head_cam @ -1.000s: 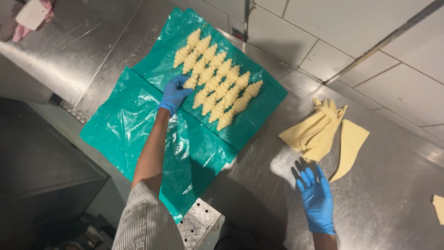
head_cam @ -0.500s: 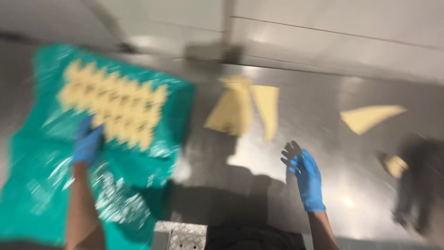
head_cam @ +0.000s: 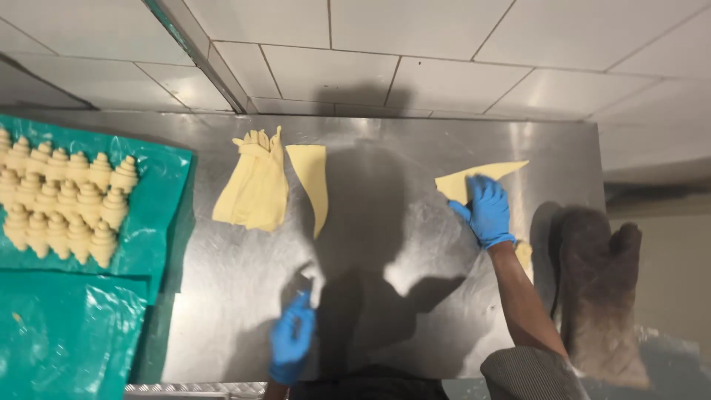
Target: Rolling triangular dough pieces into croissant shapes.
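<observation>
Judging progress, I see many rolls (head_cam: 67,196) done, my right hand (head_cam: 483,210) flat on one triangle (head_cam: 474,180), left hand (head_cam: 291,337) loosely closed and empty, other triangles (head_cam: 259,181) left.

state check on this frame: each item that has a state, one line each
right hand: gloved blue, flat on a dough triangle
dough triangle: flat on the steel table, partly covered by that hand
left hand: gloved blue, blurred, holds nothing visible
stack of dough triangles: piled, unrolled
single dough strip: flat, unrolled, apart from the stack
rolled croissants: shaped, in rows on green plastic sheet
oven mitt: lying flat, unused
</observation>
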